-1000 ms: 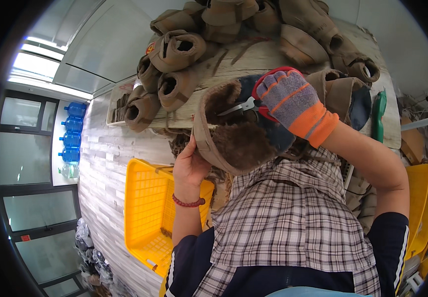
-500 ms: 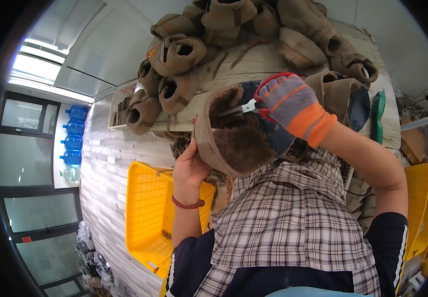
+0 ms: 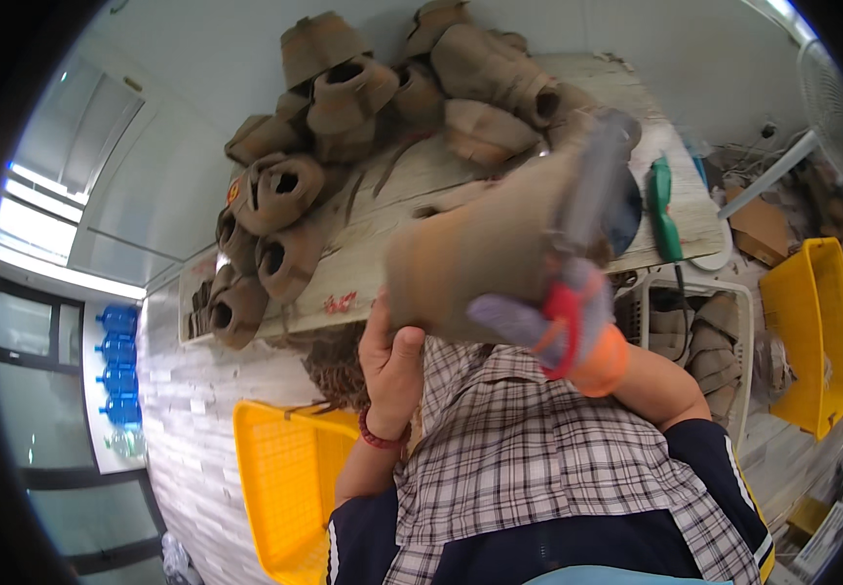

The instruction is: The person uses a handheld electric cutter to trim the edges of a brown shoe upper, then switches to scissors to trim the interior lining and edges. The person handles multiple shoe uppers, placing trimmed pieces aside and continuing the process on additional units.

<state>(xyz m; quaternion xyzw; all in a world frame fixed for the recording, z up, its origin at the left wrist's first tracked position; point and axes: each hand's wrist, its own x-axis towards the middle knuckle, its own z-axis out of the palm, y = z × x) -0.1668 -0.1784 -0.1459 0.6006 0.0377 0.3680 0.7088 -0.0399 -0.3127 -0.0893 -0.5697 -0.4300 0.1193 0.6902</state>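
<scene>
A brown boot upper (image 3: 480, 263), blurred by motion, is tilted in front of me above the table's near edge. Bare-skinned, my left hand (image 3: 392, 361) grips its lower left edge, with the thumb on the near face. My right hand (image 3: 577, 336) wears a purple and orange glove and is closed round the red handles of a pair of scissors (image 3: 595, 190). The smeared blades point up across the upper's right side. The gloved fingers lie against the upper; its fur-lined inside is turned from view.
More brown uppers (image 3: 353, 93) are piled on the wooden table (image 3: 383, 205). A green-handled tool (image 3: 664, 210) lies at its right edge. Below are a yellow basket (image 3: 270, 497) at left, a white crate (image 3: 745, 351) of uppers and another yellow basket (image 3: 811, 341) at right.
The upper has been turned so its outer face shows instead of its fur-lined opening. The scissors have come out of the opening and swung upright; my right hand is lower. The view has shifted right.
</scene>
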